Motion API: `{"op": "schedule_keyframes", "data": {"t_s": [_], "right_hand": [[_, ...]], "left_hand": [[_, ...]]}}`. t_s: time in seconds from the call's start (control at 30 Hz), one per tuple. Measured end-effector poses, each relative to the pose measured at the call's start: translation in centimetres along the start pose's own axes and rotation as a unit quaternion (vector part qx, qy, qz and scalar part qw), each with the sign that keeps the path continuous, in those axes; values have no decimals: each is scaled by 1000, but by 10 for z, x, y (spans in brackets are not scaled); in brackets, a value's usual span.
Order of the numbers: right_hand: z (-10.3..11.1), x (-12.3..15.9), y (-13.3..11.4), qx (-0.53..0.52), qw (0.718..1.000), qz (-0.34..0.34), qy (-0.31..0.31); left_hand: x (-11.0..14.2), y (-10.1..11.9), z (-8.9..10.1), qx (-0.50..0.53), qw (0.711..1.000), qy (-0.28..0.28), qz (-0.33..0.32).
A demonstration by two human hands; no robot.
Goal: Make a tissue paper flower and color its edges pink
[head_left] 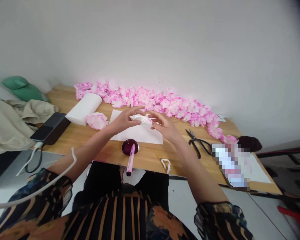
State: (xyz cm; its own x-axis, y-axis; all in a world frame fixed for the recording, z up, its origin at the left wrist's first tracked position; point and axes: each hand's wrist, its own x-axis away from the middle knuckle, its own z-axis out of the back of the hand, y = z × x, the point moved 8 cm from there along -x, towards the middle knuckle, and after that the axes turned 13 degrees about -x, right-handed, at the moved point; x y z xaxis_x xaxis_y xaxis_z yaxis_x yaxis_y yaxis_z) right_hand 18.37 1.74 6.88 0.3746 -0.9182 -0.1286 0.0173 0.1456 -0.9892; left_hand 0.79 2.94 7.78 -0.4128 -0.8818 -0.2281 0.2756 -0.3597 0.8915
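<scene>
A bunched white piece of tissue paper with a few pink marks is between my two hands, above a flat white sheet. My left hand has its thumb under the tissue's left end and its fingers curved over it. At the right end, my right hand holds it between the thumb and fingers. Nearer to me, a pink marker with a dark cap rests across a small round dish of dark magenta. A short white string lies by the table's front edge.
Many pink-and-white paper flowers line the wall. At left are a tissue roll, one loose flower, a dark power bank and a white cable. Black-handled scissors and a blurred-out phone lie at right.
</scene>
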Motion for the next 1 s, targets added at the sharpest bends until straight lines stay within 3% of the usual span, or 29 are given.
{"op": "schedule_keyframes", "data": {"t_s": [0.23, 0.5, 0.73, 1.0], "right_hand": [[-5, -15, 10, 8, 999, 26, 34], [-8, -29, 15, -26, 991, 50, 118], [-9, -21, 17, 36, 984, 80, 158], [-10, -13, 9, 121, 967, 121, 190]], "left_hand": [[-18, -12, -2, 110, 994, -26, 4], [-28, -27, -3, 223, 974, 29, 11], [-20, -49, -11, 256, 962, 70, 60], [-15, -50, -11, 221, 968, 87, 76]]}}
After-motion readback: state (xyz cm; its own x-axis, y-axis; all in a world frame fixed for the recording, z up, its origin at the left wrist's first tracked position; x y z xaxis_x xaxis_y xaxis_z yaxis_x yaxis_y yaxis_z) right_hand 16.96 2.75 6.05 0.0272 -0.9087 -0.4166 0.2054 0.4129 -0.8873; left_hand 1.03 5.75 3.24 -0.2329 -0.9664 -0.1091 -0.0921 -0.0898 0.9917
